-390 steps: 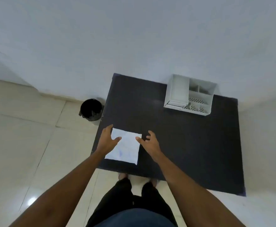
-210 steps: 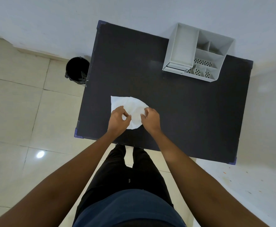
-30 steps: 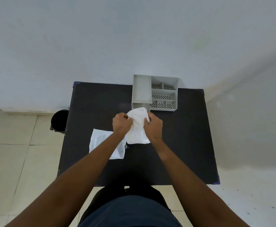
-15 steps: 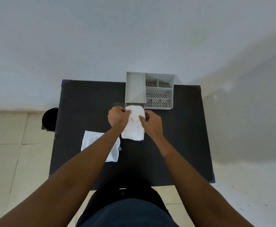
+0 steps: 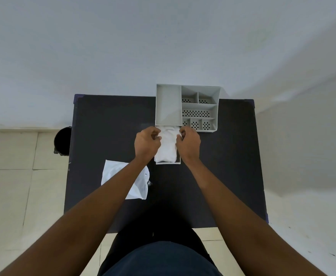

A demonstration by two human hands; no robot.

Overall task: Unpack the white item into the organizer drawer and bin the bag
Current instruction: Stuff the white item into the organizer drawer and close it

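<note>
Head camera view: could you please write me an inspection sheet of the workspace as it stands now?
Surface: black table, against the wall.
Job's things: white item lies in the pulled-out drawer of the grey organizer; emptied white bag flat on the table's near left.
Clutter: nothing seen.
Hands: left hand and right hand pinch the item's far end.
Cables: nothing seen.
Surroundings: black bin on the tiled floor, left of the table.
</note>
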